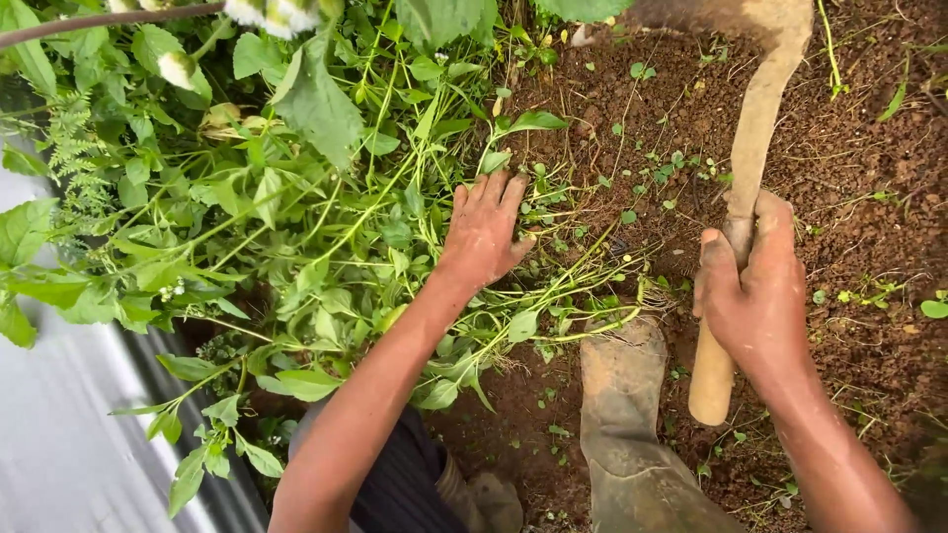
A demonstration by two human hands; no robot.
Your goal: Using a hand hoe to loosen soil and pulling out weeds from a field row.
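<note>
My left hand (484, 232) lies flat with fingers spread on a heap of green leafy weeds (326, 197), pressing on their long stems. My right hand (755, 291) is closed around the wooden handle (736, 247) of a hoe, which runs from near my knee up to the muddy blade (741, 20) at the top edge. The blade rests on dark reddish-brown soil (869, 197) dotted with small seedlings.
My muddy rubber boot (627, 415) stands on the soil between my arms. A grey corrugated metal sheet (59, 434) lies along the left edge. Dense weeds fill the left half; loose uprooted stems (583, 286) trail onto the bare soil.
</note>
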